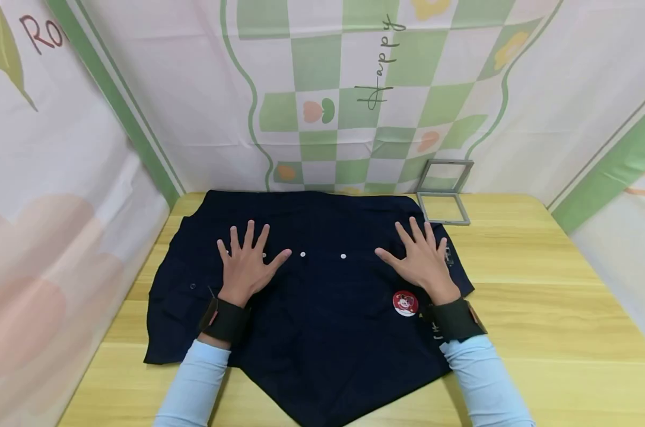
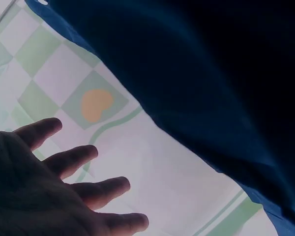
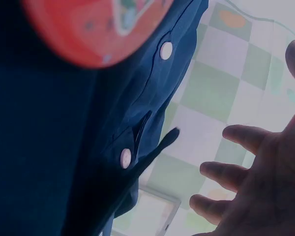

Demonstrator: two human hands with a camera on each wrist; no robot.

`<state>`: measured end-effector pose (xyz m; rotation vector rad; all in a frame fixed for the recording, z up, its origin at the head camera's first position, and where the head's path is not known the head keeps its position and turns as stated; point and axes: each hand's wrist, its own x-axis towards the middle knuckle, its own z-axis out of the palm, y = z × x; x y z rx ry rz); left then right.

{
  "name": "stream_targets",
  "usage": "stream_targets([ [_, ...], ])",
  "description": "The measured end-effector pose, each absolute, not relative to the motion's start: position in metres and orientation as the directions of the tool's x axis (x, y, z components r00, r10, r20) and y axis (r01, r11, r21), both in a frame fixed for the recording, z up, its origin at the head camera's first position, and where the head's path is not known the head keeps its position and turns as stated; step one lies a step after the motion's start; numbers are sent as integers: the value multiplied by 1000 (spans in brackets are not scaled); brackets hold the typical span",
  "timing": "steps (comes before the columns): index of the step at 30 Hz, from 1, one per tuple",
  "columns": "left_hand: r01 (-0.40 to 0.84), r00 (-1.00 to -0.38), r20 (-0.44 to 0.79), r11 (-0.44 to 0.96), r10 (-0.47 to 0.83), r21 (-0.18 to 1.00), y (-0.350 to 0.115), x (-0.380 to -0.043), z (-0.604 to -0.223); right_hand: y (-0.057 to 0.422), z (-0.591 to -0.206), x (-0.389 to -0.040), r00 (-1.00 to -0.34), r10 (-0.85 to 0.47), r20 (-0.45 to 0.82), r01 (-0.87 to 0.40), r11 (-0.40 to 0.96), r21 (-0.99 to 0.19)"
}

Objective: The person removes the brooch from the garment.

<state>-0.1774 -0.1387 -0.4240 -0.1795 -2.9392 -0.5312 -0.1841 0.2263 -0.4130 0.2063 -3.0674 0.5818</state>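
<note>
A dark navy button-up garment (image 1: 327, 332) lies spread over the wooden table, with a row of white buttons (image 1: 303, 254) across its middle. My left hand (image 1: 244, 270) is over its left half, palm down, fingers straight and spread. Over the right half, my right hand (image 1: 422, 261) has its fingers spread the same way. Both wrist views show the palms raised above the cloth with nothing held. A round red badge (image 1: 404, 303) sits on the garment just below the right hand; it looms large in the right wrist view.
A grey hinged double frame (image 1: 464, 209) stands half upright at the table's back right, beside the garment's corner. Bare wood of the table (image 1: 546, 308) extends to the right. Printed cloth (image 1: 205, 118) walls in the back and sides.
</note>
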Motion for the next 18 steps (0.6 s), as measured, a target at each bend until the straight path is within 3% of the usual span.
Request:
stream_targets([
  [18,270,-962,132,905,239,328,-137,-173,-424,217,-418,-171,-974,-207,92,-226,930,-292],
])
